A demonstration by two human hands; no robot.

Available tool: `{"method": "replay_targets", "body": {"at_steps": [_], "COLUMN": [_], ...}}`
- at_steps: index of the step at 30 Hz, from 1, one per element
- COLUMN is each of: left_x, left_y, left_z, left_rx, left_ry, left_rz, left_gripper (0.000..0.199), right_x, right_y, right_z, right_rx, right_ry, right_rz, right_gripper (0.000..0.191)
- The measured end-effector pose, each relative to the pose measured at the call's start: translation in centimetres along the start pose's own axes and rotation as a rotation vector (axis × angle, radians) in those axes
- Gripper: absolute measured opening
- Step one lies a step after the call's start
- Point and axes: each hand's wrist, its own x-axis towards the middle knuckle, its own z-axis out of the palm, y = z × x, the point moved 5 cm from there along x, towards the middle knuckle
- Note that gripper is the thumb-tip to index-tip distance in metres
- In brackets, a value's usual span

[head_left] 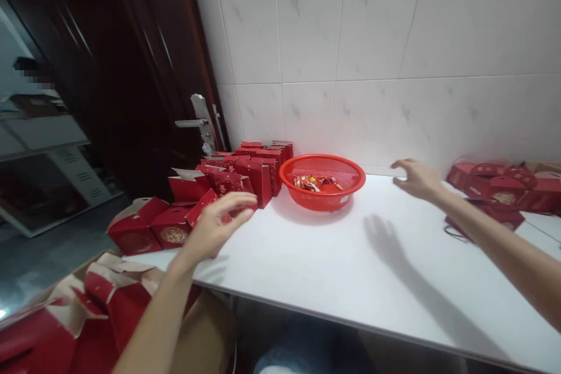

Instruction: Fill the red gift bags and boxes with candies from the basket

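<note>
My left hand [219,223] is raised over the table's left part, fingers curved and apart with nothing between them. Just behind it stand rows of red paper gift boxes [259,181], several with open tops. My right hand [414,178] hovers over the back of the white table [307,263], fingers apart and holding nothing; its shadow falls on the tabletop. Between the hands, a red plastic basket [322,203] stands near the wall with a few wrapped candies [313,183] in it.
More red boxes [504,187] sit at the back right, with a darker red box [491,215] in front. At lower left, a cardboard carton [208,327] holds open red boxes [118,304]. A dark door [131,70] with a metal handle [193,123] adjoins the tiled wall [311,23].
</note>
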Motion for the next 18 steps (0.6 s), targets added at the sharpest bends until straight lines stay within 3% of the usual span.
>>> {"method": "replay_targets", "body": {"at_steps": [2,4,6,8,10,13,18], "left_x": [0.0,0.1,0.3,0.6,0.6,0.3,-0.8], "left_y": [0.1,-0.8,-2.3,-4.1,-5.6,-6.7,-4.6], "left_z": [-3.7,-6.3,-7.3,-7.2,-6.7,-6.2,-5.9], "left_rx": [0.151,0.309,0.492,0.639,0.722,0.728,0.522], "left_ry": [0.232,0.350,0.306,0.210,0.146,0.131,0.205], "left_rz": [0.002,-0.080,-0.171,-0.222,-0.261,-0.291,-0.209], "left_gripper": [0.026,0.027,0.034,0.044,0.051,0.048,0.037], "right_x": [-2.1,-5.4,-9.0,-12.0,-13.9,-14.9,-14.1], "right_y": [-4.4,-8.9,-12.5,-14.6,-15.5,-15.1,-12.5], "right_z": [3.5,6.9,9.4,11.5,12.8,13.7,14.3], "right_rx": [0.090,0.193,0.239,0.222,0.212,0.246,0.426], "right_ry": [-0.086,-0.153,-0.125,-0.136,-0.169,-0.178,-0.113], "right_rz": [-0.216,-0.513,-0.740,-0.847,-0.902,-0.888,-0.735], "right_gripper": [0.022,0.026,0.026,0.026,0.027,0.027,0.027]}}
